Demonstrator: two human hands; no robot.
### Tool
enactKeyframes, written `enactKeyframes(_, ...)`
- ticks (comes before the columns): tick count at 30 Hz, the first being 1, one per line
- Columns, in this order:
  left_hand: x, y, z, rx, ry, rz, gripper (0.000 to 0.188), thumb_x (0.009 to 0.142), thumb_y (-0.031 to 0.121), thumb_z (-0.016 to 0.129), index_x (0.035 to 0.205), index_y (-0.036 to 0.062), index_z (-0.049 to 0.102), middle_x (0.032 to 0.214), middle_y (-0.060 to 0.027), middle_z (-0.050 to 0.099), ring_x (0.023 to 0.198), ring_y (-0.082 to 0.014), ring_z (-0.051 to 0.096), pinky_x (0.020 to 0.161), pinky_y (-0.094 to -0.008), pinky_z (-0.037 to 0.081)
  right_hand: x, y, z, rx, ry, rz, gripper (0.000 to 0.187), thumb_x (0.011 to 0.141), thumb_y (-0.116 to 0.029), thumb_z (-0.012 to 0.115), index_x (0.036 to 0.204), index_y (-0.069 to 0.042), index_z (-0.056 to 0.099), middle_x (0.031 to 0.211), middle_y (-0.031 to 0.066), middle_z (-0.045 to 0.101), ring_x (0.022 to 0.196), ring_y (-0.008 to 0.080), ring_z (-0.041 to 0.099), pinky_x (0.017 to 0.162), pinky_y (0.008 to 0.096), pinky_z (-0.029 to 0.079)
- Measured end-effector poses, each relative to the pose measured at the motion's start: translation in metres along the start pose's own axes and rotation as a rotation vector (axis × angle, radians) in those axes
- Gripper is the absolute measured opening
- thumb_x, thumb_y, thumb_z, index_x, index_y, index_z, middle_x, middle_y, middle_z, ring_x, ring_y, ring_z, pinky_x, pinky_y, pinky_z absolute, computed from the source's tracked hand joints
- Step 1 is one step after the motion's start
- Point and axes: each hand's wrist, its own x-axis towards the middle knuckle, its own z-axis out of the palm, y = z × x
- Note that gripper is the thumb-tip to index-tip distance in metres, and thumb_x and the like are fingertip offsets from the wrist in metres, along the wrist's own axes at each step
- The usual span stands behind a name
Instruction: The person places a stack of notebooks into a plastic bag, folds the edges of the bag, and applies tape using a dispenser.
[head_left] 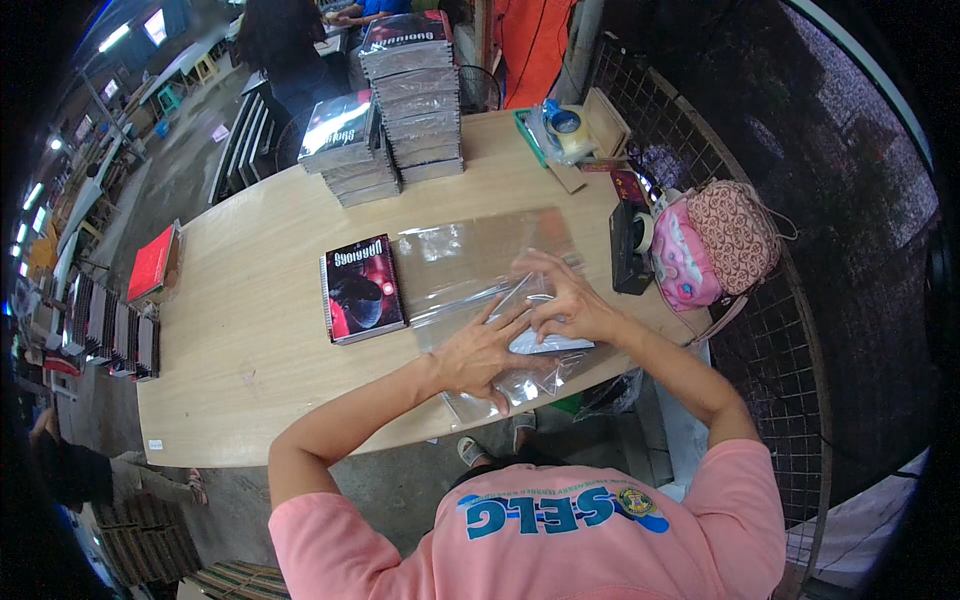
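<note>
A sheet of transparent plastic film (480,240) lies over the right middle of the wooden table. My left hand (480,355) presses on its near part, palm down with the fingers spread. Just right of it, my right hand (562,300) has its fingers curled in on a fold of the film. Beneath the hands, a flat white piece (550,343) shows through the plastic; its kind is partly hidden. A spiral-bound notebook (362,290) with a dark red and black cover rests left of the film, touching or nearly touching its edge.
Tall stacks of wrapped notebooks (415,110) stand at the table's far edge. A black tape dispenser (630,250), a pink pouch and a patterned bag (735,235) sit at the right, beside a wire mesh. A red book (153,263) lies far left. Other people are beyond the table.
</note>
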Motion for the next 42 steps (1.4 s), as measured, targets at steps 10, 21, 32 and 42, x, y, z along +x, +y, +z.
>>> enactKeyframes(10, -0.041, 0.072, 0.02, -0.029, 0.504, -0.408, 0.075, 0.079, 0.07, 0.057, 0.139, 0.027, 0.052, 0.157, -0.0132, 0.028, 0.144, -0.0383, 0.025, 0.11, -0.0717, 0.001, -0.004, 0.002, 0.013, 0.1, 0.083, 0.567, 0.137, 0.058, -0.044, 0.09, 0.155, -0.006, 0.001, 0.152, 0.0292, 0.027, 0.139, 0.0437, 0.033, 0.113, 0.0454, 0.032)
enactKeyframes(21, -0.016, -0.004, 0.012, 0.016, 0.125, -0.14, 0.074, 0.079, 0.079, 0.044, 0.137, 0.0328, 0.052, 0.155, -0.0017, 0.035, 0.141, -0.0303, 0.033, 0.112, -0.0696, 0.007, -0.153, 0.162, 0.023, -0.198, 1.014, 1.227, 0.022, 0.084, -0.024, 0.073, 0.087, -0.002, 0.072, 0.093, 0.0176, 0.07, 0.084, 0.0332, 0.066, 0.073, 0.0422, 0.051)
enactKeyframes(32, -0.019, -0.006, 0.014, 0.034, 0.044, -0.174, 0.082, 0.074, 0.081, 0.05, 0.142, 0.0353, 0.047, 0.159, -0.0021, 0.028, 0.144, -0.0334, 0.028, 0.113, -0.0685, 0.005, -0.19, 0.162, 0.019, 0.5, 1.216, 1.499, 0.025, 0.084, -0.018, 0.076, 0.072, -0.009, 0.055, 0.064, 0.0031, 0.056, 0.053, 0.0152, 0.052, 0.045, 0.0319, 0.042)
enactKeyframes(42, -0.011, -0.013, 0.011, -0.023, 0.046, -0.116, 0.086, 0.066, 0.078, 0.059, 0.141, 0.0373, 0.047, 0.157, -0.0046, 0.03, 0.142, -0.0319, 0.032, 0.112, -0.0698, 0.007, -0.199, 0.174, 0.178, 1.769, 1.558, 1.193, 0.015, 0.092, -0.019, 0.065, 0.084, -0.007, 0.061, 0.068, 0.0028, 0.058, 0.059, 0.0151, 0.054, 0.054, 0.0294, 0.044)
